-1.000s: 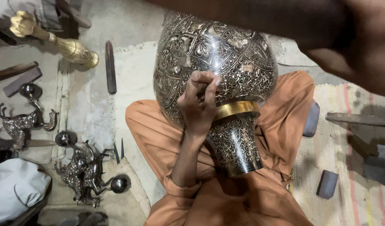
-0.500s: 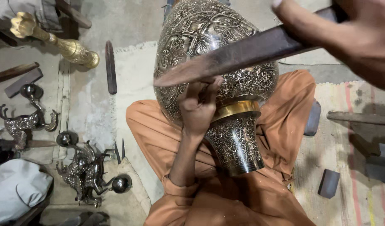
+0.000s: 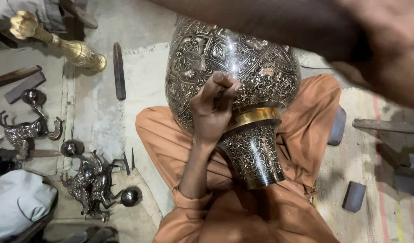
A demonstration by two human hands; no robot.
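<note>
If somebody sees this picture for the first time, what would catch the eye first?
First, the big engraved metal vase lying across the orange-clad lap, in the middle. The left hand presses a thin tool against its belly, while the blurred right hand hangs above at the upper right. At far left lie small metal deer figurines.

From where I stood there was no package, label, sign or screen to be seen anywhere in the room.
</note>
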